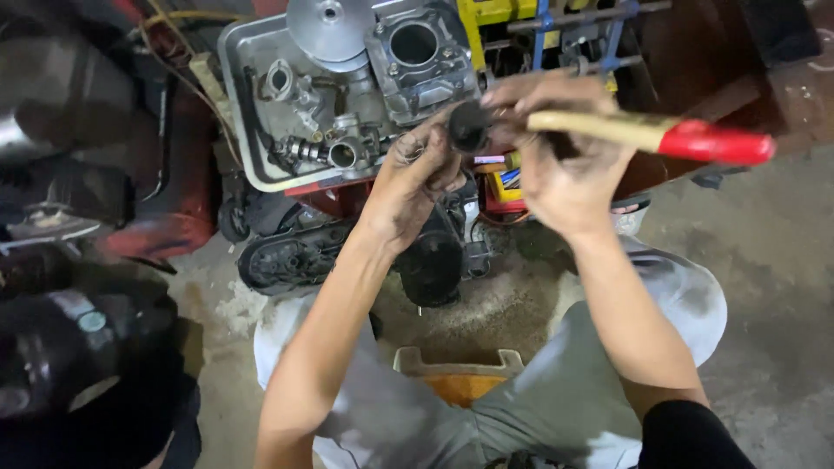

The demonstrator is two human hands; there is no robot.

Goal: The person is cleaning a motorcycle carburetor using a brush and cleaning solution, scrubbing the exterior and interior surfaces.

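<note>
My left hand [415, 174] pinches a small dark round part [468, 125] between its fingertips, held up in front of me. My right hand [563, 165] grips a brush with a wooden shaft and red end [660, 135], its head hidden against the dark part. Both hands are greasy and meet just over the right corner of a grey metal tray [239, 104]. The tray carries an engine cylinder block [417, 56], a round metal disc [330, 26] and a carburettor body [343, 148].
A dark engine casing [295, 256] lies on the concrete floor [764, 260] below the tray. Red scooter bodywork [182, 200] stands at left, dark parts at lower left. I sit on a low orange stool [459, 373]. A yellow and blue rack [539, 26] is behind.
</note>
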